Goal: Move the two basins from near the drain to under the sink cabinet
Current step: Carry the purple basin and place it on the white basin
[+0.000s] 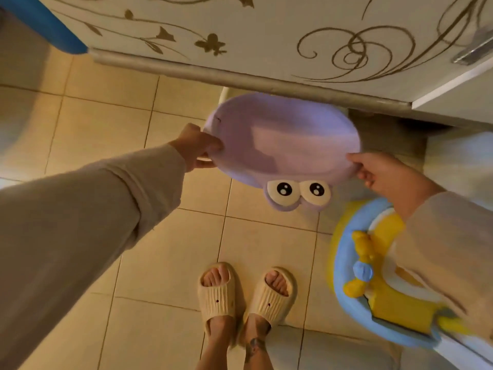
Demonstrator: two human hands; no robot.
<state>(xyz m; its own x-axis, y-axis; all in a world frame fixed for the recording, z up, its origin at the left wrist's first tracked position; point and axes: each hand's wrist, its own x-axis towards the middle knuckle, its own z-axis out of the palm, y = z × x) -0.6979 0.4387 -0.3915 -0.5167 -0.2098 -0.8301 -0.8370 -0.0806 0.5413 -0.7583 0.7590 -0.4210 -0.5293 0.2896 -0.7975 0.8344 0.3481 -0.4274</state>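
A lilac basin with two cartoon eyes on its near rim is held above the floor, its far edge just under the lower edge of the sink cabinet. My left hand grips the basin's left rim. My right hand grips its right rim. A white edge shows just behind the basin's far left side; I cannot tell what it is. No drain is in view.
The cabinet front is white with brown floral swirls and a grey strip along its bottom. A blue and yellow child's seat stands on the tiled floor at the right. My feet in cream slippers are below the basin.
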